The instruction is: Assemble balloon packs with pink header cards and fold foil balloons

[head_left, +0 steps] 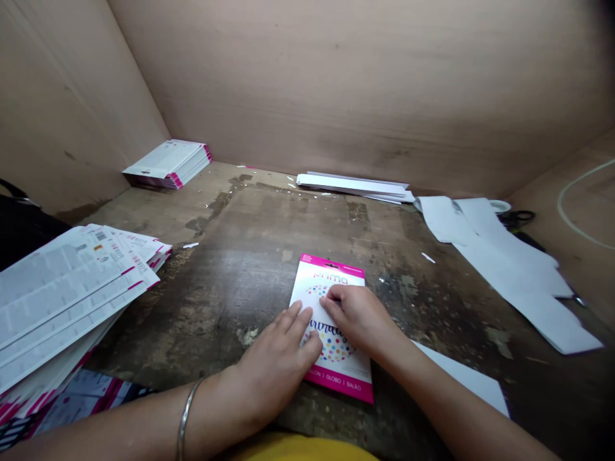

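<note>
Left hand [275, 366] is lying open across the card's lower left edge, fingers spread, gripping nothing, while the right hand [358, 318] is curling over the middle of a pink-bordered card [339, 374], pinch or mere touch unclear. The card is resting on a scarred wooden worktop [230, 224], its long axis running roughly toward the person. Its printing is reading "prima" and "GLOBO | BALÃO".
</note>
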The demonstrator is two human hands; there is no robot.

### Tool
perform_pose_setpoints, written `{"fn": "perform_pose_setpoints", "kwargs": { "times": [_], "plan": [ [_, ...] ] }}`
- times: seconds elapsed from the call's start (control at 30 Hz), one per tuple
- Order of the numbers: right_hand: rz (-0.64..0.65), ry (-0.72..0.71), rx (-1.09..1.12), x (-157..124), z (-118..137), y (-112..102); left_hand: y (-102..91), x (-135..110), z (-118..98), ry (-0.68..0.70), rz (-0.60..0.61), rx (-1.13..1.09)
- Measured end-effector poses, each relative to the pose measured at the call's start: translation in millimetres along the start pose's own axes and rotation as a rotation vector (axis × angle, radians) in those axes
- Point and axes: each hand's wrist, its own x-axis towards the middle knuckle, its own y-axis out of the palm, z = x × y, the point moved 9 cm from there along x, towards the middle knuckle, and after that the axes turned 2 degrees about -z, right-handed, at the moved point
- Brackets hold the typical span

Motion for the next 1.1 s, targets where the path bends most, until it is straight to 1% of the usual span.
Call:
{"fn": "perform_pose_setpoints", "kwargs": {
  "times": [0.1,0.17,0.23,0.3,0.33,0.4,0.47,0.5,0.53,0.57,0.6,0.63,0.67,0.7,0.77,0.8,0.83,0.9,0.97,1.0,1.03,1.1],
  "plan": [
    [-0.007,-0.004,-0.036,-2.3,2.4,-3.2,3.9,2.2,-0.7,0.022,0.015,-0.008],
    [-0.104,-0.060,-0.105,-10.9,9.2,-12.1,5.7,4.0,-0.9,0.024,0.020,-0.015],
    [-0.236,-0.188,-0.184,-27.9,21.9,-18.9,6.9,5.3,-1.7,0.026,0.016,-0.032],
    [-0.298,-0.319,-0.222,-48.5,32.2,-13.7,7.4,6.3,-2.5,0.027,0.007,-0.051],
    [-0.305,-0.356,-0.221,-57.3,33.8,-8.1,7.5,6.8,-2.2,0.025,0.006,-0.061],
    [-0.331,-0.378,-0.219,-70.1,32.3,2.1,6.3,8.3,0.1,0.028,0.011,-0.101],
    [-0.377,-0.367,-0.222,-76.1,28.7,7.7,2.7,11.3,8.2,0.006,0.020,-0.222],
    [-0.395,-0.365,-0.222,-77.2,27.7,9.1,-0.4,13.5,17.0,-0.043,0.011,-0.319],
    [-0.403,-0.365,-0.220,-77.1,27.1,10.2,-3.3,15.6,30.0,-0.132,-0.007,-0.438],
    [-0.412,-0.367,-0.216,-76.7,27.0,10.4,-4.8,16.4,46.9,-0.266,-0.032,-0.572],
    [-0.421,-0.373,-0.212,-76.3,27.4,9.9,-3.8,14.9,65.0,-0.429,-0.060,-0.721],
    [-0.429,-0.377,-0.206,-75.9,27.8,9.1,-0.5,11.6,80.6,-0.593,-0.086,-0.883],
    [-0.435,-0.379,-0.199,-75.9,28.1,8.3,4.7,8.3,90.9,-0.732,-0.097,-1.059],
    [-0.441,-0.379,-0.191,-76.0,28.2,7.6,10.4,6.2,95.8,-0.842,-0.089,-1.233],
    [-0.454,-0.370,-0.174,-77.0,27.1,6.5,18.4,5.7,96.2,-0.991,-0.039,-1.499],
    [-0.458,-0.366,-0.168,-77.5,26.4,6.3,20.3,5.9,95.6,-1.052,-0.011,-1.566],
    [-0.459,-0.363,-0.164,-77.9,25.7,6.3,21.7,6.0,95.5,-1.111,0.019,-1.587],
    [-0.456,-0.356,-0.154,-78.0,23.9,6.3,24.7,8.6,94.0,-1.179,0.106,-1.533],
    [-0.445,-0.354,-0.136,-77.7,22.8,6.7,29.1,17.8,86.2,-1.145,0.195,-1.487],
    [-0.438,-0.351,-0.124,-77.6,22.5,7.1,31.6,23.4,80.8,-1.112,0.211,-1.486],
    [-0.431,-0.348,-0.111,-77.5,22.3,7.6,33.8,28.1,76.0,-1.088,0.195,-1.499],
    [-0.415,-0.338,-0.084,-77.9,21.7,8.6,37.6,32.4,68.9,-1.083,0.093,-1.558]
  ]
}}
